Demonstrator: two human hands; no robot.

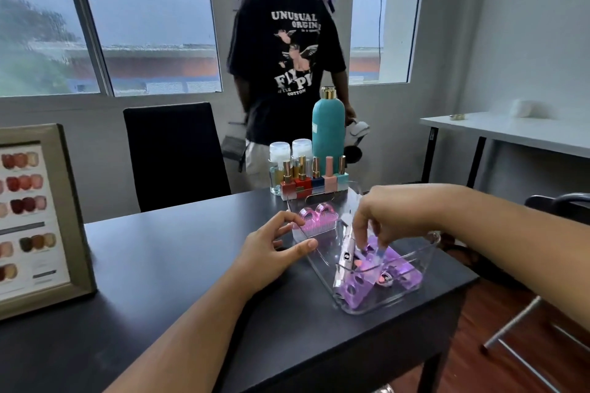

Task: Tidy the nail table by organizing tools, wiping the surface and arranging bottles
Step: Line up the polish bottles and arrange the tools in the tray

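On the black table [166,265], the left hand [271,257] rests with fingers spread wide against the clear plastic tray [429,268]; the right hand [388,218] reaches inside, fingers pinching a small clear piece above the purple foam toe separators [357,289]

left hand [274,249] – fingers spread, palm down | right hand [388,217] – fingertips pinched, pointing down

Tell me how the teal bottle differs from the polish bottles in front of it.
The teal bottle is far taller and round-bodied; the polish bottles are short with square bases. The teal bottle is one colour; the polish bottles run orange, red, blue, pink and teal. All stand upright, and most show gold caps.
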